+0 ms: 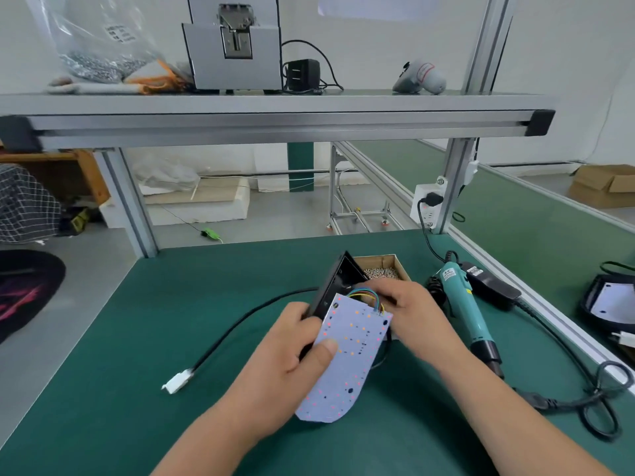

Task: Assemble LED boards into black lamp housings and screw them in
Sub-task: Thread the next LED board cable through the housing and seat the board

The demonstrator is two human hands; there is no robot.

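White LED board (343, 359) with coloured wires is held tilted against black lamp housing (335, 285), raised above the green table's (137, 338) middle.

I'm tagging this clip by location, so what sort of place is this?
Probably an electronics assembly workshop: a green-matted workbench, an electric screwdriver beside a box of screws, and an LED board held against a black housing.

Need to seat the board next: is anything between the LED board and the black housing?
The coloured wires loop at the top edge of the LED board, between it and the black housing, where the right hand is. The left hand holds both. Nothing else visible intervenes.
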